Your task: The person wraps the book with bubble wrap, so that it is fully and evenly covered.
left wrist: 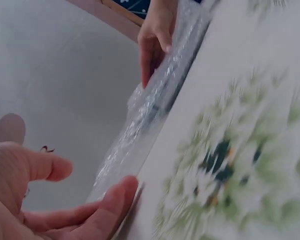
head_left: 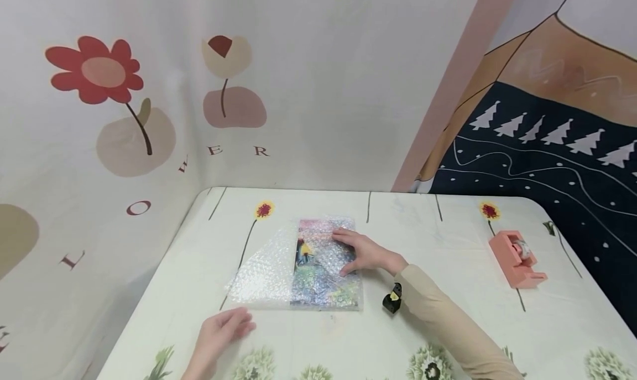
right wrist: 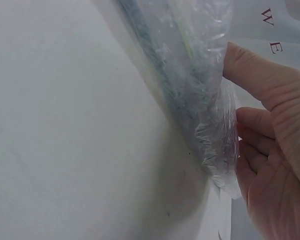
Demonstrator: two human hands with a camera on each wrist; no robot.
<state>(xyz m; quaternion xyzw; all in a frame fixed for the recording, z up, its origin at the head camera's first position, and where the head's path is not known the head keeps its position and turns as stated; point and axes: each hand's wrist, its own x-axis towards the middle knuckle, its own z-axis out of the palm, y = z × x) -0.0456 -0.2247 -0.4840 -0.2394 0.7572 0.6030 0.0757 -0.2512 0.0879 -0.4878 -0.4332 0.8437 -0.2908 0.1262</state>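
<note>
A flat, colourful book-like item (head_left: 311, 286) lies under clear bubble wrap (head_left: 264, 277) near the middle of the table, and a loose flap of the wrap spreads to its left. My right hand (head_left: 368, 253) rests on the wrapped item's right half, fingers spread. In the right wrist view, the right hand's thumb and fingers (right wrist: 257, 122) touch the crinkled wrap without curling round it. Just below the flap's lower left corner is my left hand (head_left: 219, 336). Seen from the left wrist, the left hand's thumb and fingers (left wrist: 102, 210) stand apart, beside the wrap's edge, holding nothing.
A pink tape dispenser (head_left: 515, 264) with a roll of clear tape stands at the right side of the table (head_left: 448, 241). A small black object with a yellow mark (head_left: 392, 300) lies beside the right forearm. Printed cloth (head_left: 318, 92) hangs behind the table.
</note>
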